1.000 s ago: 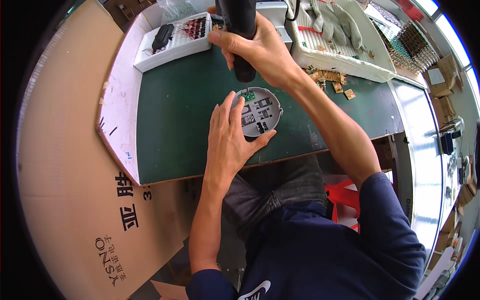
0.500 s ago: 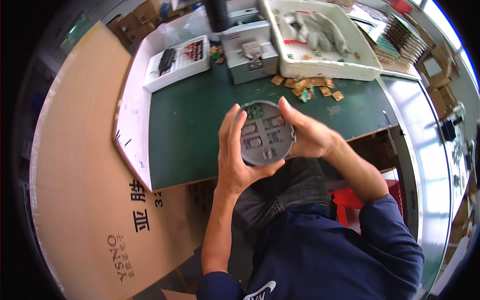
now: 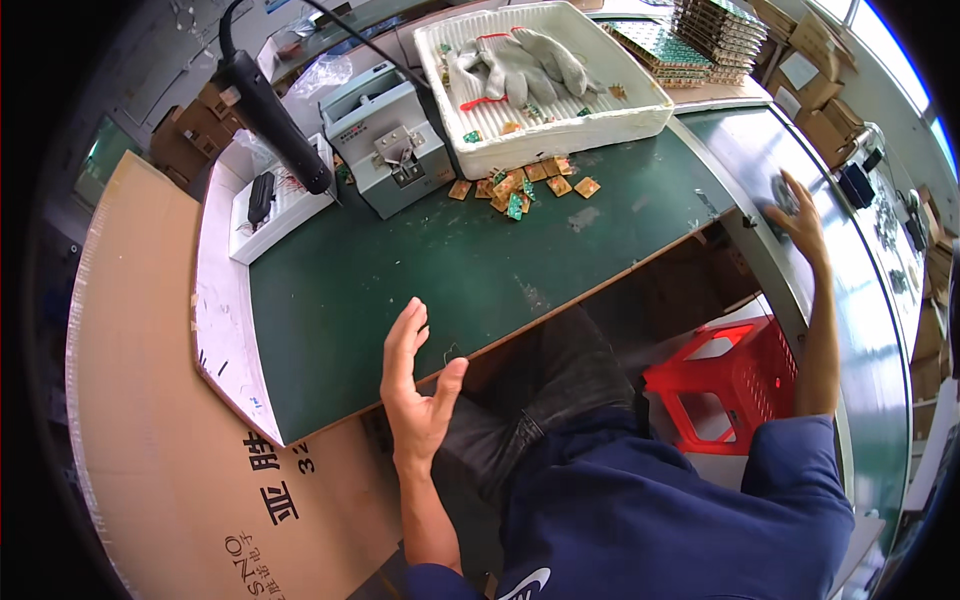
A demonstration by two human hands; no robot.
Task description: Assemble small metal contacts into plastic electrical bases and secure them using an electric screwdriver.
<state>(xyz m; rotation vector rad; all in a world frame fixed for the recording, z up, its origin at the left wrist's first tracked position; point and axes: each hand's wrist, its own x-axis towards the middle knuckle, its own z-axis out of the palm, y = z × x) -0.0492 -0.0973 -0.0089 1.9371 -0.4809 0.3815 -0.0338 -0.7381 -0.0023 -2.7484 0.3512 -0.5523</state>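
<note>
My left hand (image 3: 415,395) is raised over the table's front edge, palm turned inward, fingers stretched and thumb apart, with nothing in it. Out at the far right, my right hand (image 3: 803,222) reaches over the metal-edged green surface. Its thumb and fingers are around a dark grey round disc (image 3: 784,192), small in view and partly covered by the hand. Whether the disc rests on the surface below is hard to see.
A green-topped table (image 3: 400,270) bears a grey metal machine (image 3: 385,140), small orange and green circuit boards (image 3: 515,190) and a white foam tray (image 3: 560,135) with grey gloves (image 3: 520,70). A black cylindrical tool (image 3: 270,120) hangs at left. A red stool (image 3: 735,380) stands beside me.
The grey disc has left the space between both hands and gone far right with my right hand. My left hand has let go and opened. The view has shifted rightward.
</note>
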